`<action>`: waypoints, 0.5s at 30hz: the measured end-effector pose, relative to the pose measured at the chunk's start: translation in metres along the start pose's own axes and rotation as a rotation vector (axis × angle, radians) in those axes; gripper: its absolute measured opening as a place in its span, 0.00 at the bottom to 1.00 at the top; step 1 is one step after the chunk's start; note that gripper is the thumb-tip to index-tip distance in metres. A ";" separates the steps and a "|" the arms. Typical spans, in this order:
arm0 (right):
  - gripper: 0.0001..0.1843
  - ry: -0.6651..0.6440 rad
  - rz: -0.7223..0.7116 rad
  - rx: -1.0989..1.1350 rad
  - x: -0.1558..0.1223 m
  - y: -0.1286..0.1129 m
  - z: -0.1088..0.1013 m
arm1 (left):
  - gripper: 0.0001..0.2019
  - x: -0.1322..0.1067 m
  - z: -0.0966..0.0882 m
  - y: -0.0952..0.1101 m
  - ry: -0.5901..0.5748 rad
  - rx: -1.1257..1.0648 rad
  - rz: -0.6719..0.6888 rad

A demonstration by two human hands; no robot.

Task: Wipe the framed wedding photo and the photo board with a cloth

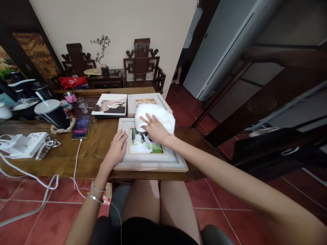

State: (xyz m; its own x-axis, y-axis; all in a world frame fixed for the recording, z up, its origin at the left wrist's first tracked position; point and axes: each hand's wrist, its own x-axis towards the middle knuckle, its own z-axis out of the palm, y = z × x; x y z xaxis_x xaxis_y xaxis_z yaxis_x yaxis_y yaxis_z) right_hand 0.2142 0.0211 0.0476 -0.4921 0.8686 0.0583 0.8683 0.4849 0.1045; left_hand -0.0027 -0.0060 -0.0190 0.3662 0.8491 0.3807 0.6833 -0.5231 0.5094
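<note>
A pale wooden picture frame [150, 166] lies on the table in front of me, with a photo [136, 146] in its middle. My left hand [119, 144] rests flat on its left border, fingers stretched out. On a bunched white towel [159, 112] lies my right hand [153, 127], its fingers spread over the near side of the cloth. The towel covers the frame's upper part and some of the photo. Behind, a second pale frame [131, 105] is partly hidden by the towel. A photo book [111, 105] lies left of that one.
On the wooden table [102, 153] to the left are a phone [81, 127] with its charging cable, a lidded cup [52, 112] with a straw, and a power strip [33, 144]. Carved chairs [141, 63] stand by the wall. Another person [190, 34] is at the doorway.
</note>
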 end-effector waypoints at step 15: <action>0.26 -0.350 -0.268 0.401 -0.108 -0.041 -0.059 | 0.18 0.003 0.000 0.002 0.036 0.012 0.020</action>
State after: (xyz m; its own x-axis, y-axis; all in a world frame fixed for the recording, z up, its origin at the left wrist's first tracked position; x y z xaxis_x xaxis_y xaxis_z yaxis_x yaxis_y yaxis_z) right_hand 0.2277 -0.0986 0.0952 -0.7069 0.6594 -0.2559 0.7058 0.6336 -0.3168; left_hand -0.0007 -0.0043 -0.0170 0.3575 0.8349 0.4185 0.6834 -0.5393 0.4921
